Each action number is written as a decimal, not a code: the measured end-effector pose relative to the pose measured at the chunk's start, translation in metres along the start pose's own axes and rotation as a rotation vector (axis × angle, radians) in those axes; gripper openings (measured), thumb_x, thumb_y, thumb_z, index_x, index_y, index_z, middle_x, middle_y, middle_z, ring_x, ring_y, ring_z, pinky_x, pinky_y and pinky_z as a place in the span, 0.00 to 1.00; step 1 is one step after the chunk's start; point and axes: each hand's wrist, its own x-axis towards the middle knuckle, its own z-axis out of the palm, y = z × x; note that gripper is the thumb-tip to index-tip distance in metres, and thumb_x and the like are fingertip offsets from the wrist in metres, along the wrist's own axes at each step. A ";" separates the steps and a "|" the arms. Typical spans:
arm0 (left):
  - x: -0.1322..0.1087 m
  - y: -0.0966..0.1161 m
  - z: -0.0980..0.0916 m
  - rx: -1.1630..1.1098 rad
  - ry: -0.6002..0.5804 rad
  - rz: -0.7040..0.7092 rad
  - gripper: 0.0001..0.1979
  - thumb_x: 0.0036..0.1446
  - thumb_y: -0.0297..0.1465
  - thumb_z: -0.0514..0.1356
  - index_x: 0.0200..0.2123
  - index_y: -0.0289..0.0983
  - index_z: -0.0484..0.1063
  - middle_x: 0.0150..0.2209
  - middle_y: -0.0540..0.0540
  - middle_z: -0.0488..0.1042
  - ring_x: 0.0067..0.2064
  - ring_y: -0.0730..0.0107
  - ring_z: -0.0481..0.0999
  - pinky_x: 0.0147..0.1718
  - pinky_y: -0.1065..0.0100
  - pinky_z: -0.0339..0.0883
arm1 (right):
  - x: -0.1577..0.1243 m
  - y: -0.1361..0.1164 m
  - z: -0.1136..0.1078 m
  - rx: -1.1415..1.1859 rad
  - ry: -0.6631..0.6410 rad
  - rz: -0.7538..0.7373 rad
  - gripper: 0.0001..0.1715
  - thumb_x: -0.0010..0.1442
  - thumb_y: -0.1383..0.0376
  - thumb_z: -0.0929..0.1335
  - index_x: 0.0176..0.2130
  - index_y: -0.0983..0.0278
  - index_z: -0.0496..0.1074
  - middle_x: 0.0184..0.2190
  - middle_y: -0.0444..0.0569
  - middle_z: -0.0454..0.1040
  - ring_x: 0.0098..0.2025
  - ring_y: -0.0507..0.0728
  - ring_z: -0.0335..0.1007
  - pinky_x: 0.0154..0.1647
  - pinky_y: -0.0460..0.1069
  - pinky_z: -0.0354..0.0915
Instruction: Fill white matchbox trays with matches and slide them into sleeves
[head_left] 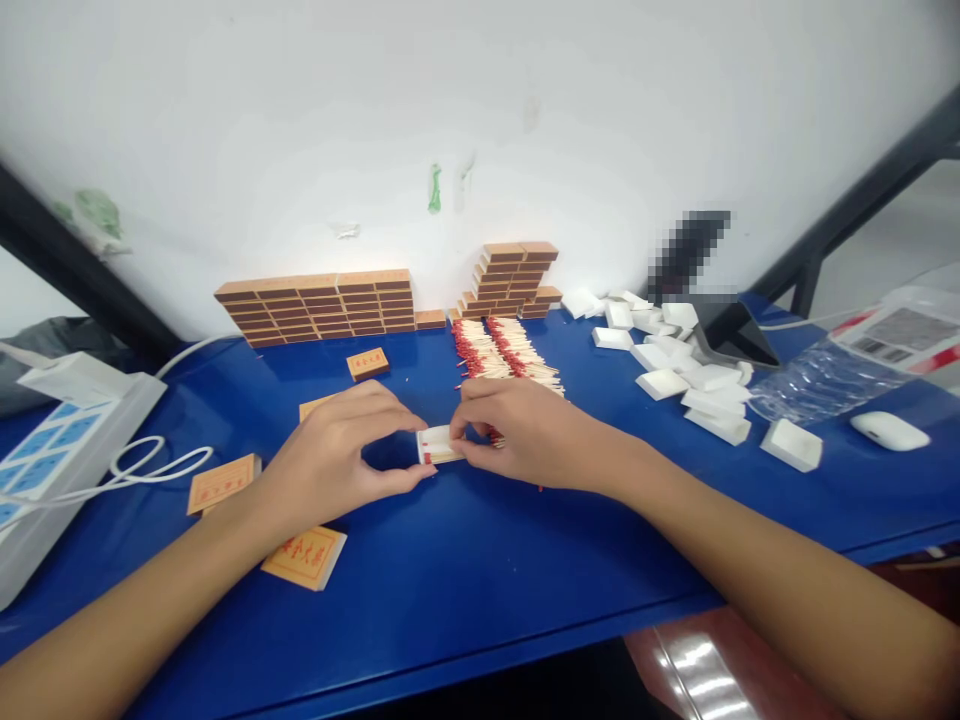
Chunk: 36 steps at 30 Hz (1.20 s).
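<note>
Both of my hands meet over a small white matchbox tray (pixel 439 443) filled with red-tipped matches, low on the blue table (pixel 480 570). My left hand (pixel 341 450) pinches the tray's left end with thumb and fingers. My right hand (pixel 525 432) grips its right end, fingers curled. Just behind my hands lies a loose pile of matches (pixel 504 352). Several orange matchbox sleeves (pixel 223 482) lie flat around my left hand, one (pixel 306 556) under my forearm.
Stacks of orange matchboxes (pixel 322 305) and a stepped stack (pixel 514 278) line the white wall. Several white empty trays (pixel 686 375) lie at the right, beside a black stand (pixel 735 330), plastic wrap and a white mouse (pixel 889 430). A power strip (pixel 52 440) with cable sits left.
</note>
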 end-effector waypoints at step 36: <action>0.001 0.004 -0.002 -0.018 -0.048 -0.039 0.08 0.61 0.34 0.71 0.44 0.41 0.81 0.39 0.48 0.82 0.42 0.65 0.79 0.41 0.64 0.73 | -0.014 0.013 -0.050 0.000 -0.363 0.235 0.05 0.59 0.70 0.75 0.36 0.61 0.84 0.29 0.44 0.78 0.29 0.52 0.68 0.30 0.48 0.58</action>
